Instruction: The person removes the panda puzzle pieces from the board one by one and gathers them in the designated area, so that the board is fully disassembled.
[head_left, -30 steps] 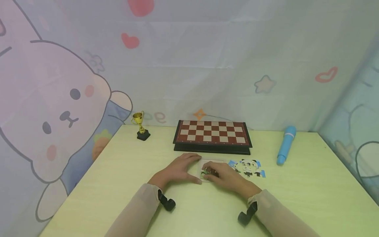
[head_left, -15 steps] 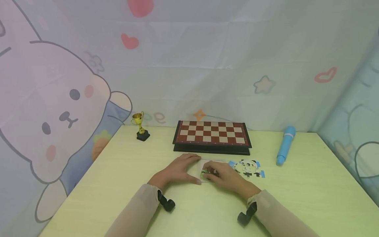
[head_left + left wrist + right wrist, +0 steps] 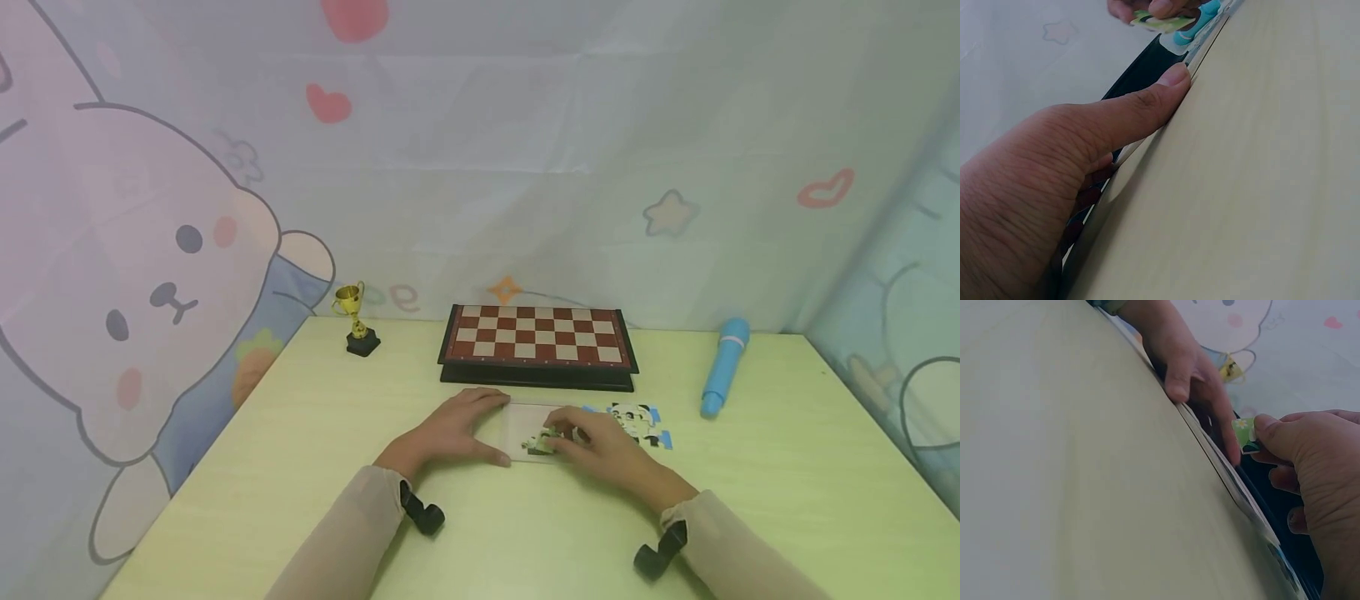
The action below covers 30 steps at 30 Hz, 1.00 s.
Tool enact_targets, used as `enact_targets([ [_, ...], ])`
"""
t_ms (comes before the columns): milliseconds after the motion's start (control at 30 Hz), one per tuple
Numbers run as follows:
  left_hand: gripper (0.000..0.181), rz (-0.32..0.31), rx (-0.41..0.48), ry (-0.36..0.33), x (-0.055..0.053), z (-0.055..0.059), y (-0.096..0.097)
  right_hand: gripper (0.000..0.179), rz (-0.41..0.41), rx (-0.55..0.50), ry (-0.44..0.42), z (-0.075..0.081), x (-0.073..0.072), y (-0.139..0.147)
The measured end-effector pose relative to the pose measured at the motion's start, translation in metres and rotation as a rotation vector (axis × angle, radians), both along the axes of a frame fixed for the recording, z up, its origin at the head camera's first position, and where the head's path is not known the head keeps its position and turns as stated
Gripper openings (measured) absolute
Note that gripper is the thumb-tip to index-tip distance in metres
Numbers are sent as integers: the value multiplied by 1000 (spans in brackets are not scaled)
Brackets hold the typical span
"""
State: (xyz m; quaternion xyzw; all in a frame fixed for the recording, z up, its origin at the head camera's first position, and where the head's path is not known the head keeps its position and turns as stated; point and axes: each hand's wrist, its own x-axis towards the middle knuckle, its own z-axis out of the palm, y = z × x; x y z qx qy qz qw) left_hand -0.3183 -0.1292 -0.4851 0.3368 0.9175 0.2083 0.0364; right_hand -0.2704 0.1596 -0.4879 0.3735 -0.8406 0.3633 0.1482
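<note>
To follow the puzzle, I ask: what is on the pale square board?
On the board, a small piece seems to lie near the front edge. The right hand, pinching a green piece, covers much of the right side; I cannot see there.

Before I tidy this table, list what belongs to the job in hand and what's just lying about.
Apparently in the job:
green puzzle piece, pinched by the right hand
pale tray, left hand at its edge
panda puzzle pieces beside the tray

Just lying about:
gold trophy
checkered board
blue microphone-shaped object
</note>
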Motion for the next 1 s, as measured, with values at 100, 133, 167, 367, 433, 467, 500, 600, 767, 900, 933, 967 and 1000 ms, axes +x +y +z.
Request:
enact_targets([
  [100,104,-1,-4,1,1,1,0,20,-29,-8,-6,-1,4,16],
  [133,104,0,-3,1,1,1,0,20,-35,-9,-7,-2,5,21],
  [167,104,3,-5,1,1,2,0,20,-35,-9,-1,-2,6,26],
  [367,104,7,-5,1,1,2,0,26,35,-6,66,-6,13,52],
  [433,104,6,-8,2,1,2,0,27,61,2,83,-7,16,58],
  [467,104,5,-11,4,1,1,0,27,70,9,88,-7,17,60],
  [500,104,4,-9,3,0,1,0,27,80,14,93,-8,17,62],
  [600,104,4,-6,0,1,2,0,28,104,26,97,-9,18,65],
  [767,103,8,-12,-7,2,4,0,27,93,51,98,-10,17,67],
  [900,103,5,-8,-9,3,4,1,25,68,87,111,-10,16,65],
  [933,103,3,-5,-6,3,4,1,24,65,96,119,-9,16,65],
  [967,103,1,-2,-5,3,4,1,25,62,103,130,-9,16,64],
  [1000,103,-1,2,-4,3,4,1,25,59,110,143,-9,16,64],
])
